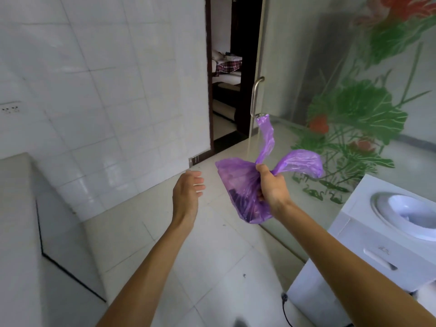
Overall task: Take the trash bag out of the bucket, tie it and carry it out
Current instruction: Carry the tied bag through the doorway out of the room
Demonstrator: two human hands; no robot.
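A purple trash bag hangs in the air in front of me, gathered at its neck, with two loose ends flaring up and to the right. My right hand is shut around that neck. Dark contents show through the thin plastic in the lower part of the bag. My left hand floats to the left of the bag, apart from it, fingers spread and holding nothing. No bucket is in view.
An open doorway lies ahead, with a glass sliding door painted with lotus flowers and its metal handle to the right. A white water dispenser stands at right. A counter fills the left. White tiled floor lies between.
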